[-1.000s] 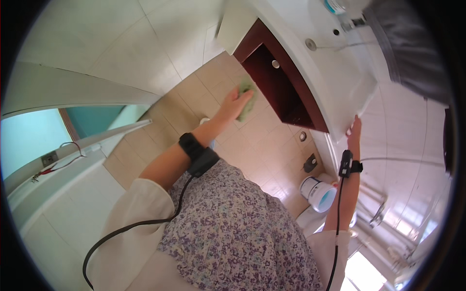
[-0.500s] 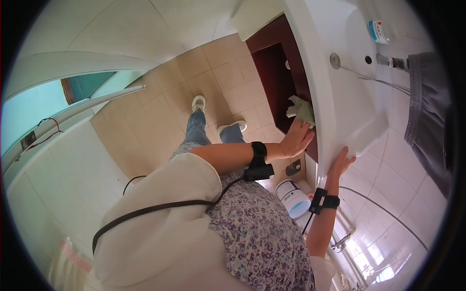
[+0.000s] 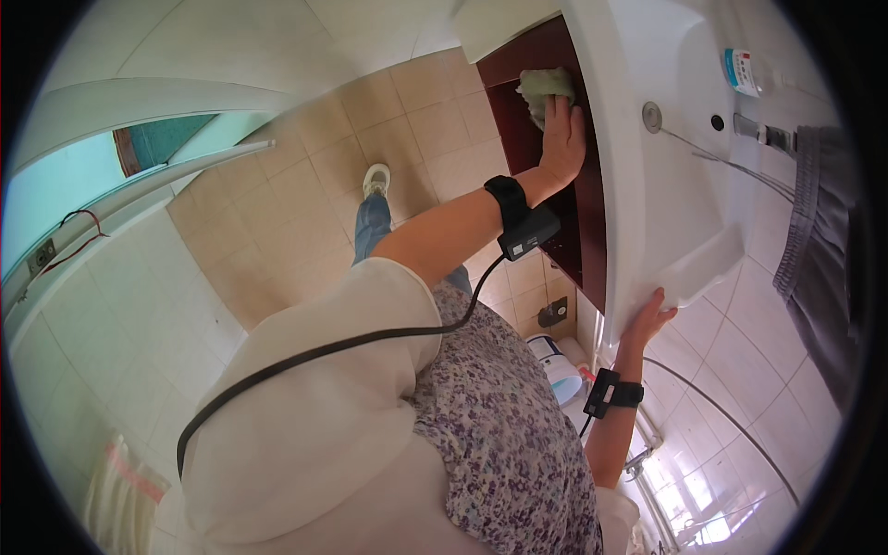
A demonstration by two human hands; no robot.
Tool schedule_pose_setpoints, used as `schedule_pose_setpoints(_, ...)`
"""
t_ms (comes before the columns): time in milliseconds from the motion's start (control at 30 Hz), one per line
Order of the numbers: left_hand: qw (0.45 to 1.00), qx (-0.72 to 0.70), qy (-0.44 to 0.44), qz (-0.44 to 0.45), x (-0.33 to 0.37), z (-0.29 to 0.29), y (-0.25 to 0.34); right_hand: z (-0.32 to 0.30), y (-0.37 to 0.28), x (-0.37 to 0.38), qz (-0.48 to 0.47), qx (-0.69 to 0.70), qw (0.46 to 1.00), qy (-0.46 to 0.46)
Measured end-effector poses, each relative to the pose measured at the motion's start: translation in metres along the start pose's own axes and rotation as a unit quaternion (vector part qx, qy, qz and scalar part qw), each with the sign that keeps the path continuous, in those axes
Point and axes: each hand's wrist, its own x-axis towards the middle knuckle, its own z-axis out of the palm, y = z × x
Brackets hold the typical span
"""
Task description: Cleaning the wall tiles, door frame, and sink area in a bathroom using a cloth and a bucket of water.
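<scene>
A pale green cloth (image 3: 548, 88) lies against the dark red cabinet (image 3: 518, 42) below the sink. My left hand (image 3: 561, 153) holds this cloth, its fingers stretched over it and pressing it to the cabinet near its far end. The white sink (image 3: 606, 176) stands on my right. My right hand (image 3: 647, 322) rests at its near corner, fingers apart and holding nothing. Both wrists wear black straps with small boxes, and a black cable runs from the left one across my sleeve.
A white bucket (image 3: 559, 375) stands under the sink's near end. A bottle with a blue and white label (image 3: 743, 72) and a faucet (image 3: 760, 129) are at the sink's back. Grey cloth (image 3: 819, 250) hangs beside them. Beige tiles (image 3: 314, 199) cover the floor.
My left hand has slid the cloth from the near end of the cabinet to its far end. My right hand has stayed at the sink corner.
</scene>
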Motion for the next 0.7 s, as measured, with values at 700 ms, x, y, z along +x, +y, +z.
schedule_pose_setpoints(700,0.980,0.034,-0.001,0.195,0.053,-0.011,0.015,0.000,0.013,0.009,-0.008,0.036,0.999,0.012)
